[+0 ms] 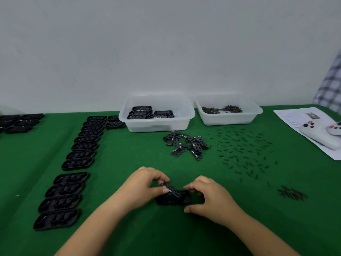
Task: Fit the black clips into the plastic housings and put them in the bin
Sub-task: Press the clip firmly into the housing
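Green cloth on counter (pixel 129 182). Black housings (pixel 81 146), black clips (pixel 186 145). Translucent white bin (pixel 156 124); beside it a second tub (pixel 228 119) with brown bits. White wall (pixel 166 43). Grey-white checked fabric (pixel 332 84) right of tub.

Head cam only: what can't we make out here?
- Clip seating: fingers of both hands cover the clip and housing.
- Contents of right bin: too small to identify.
- Housings at far left: cut off by the frame edge.
- Paper sheet: print blurred.
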